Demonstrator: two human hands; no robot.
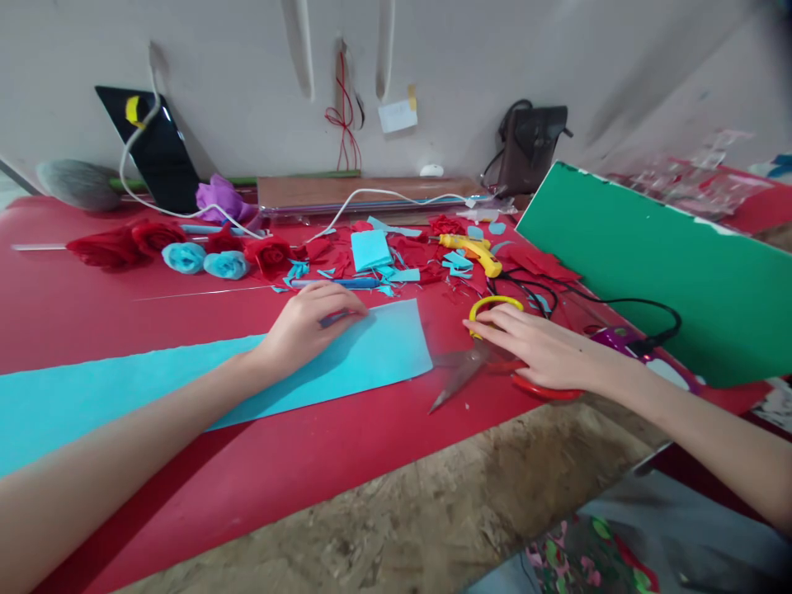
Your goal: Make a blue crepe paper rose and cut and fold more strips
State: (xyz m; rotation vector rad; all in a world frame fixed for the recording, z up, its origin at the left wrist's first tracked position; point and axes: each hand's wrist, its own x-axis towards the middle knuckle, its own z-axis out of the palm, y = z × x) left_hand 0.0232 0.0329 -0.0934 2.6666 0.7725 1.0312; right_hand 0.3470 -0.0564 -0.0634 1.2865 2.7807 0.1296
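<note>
My left hand (308, 324) rests with curled fingers on the far edge of a long blue paper strip (154, 379) spread over the red table cover (124, 313). A blue pen (343, 283) lies just beyond its fingertips. My right hand (535, 346) lies flat, fingers stretched out, over a pair of scissors (488, 355) with a yellow handle loop and a red one. The blades point toward the table's near edge, just right of the blue strip's end.
Red and blue paper roses (186, 252) lie at the back left. Paper scraps, a folded blue piece (370, 249) and a yellow glue gun (473, 252) with black cable sit mid-table. A green board (668, 264) leans at right. Bare chipboard (433, 511) shows at front.
</note>
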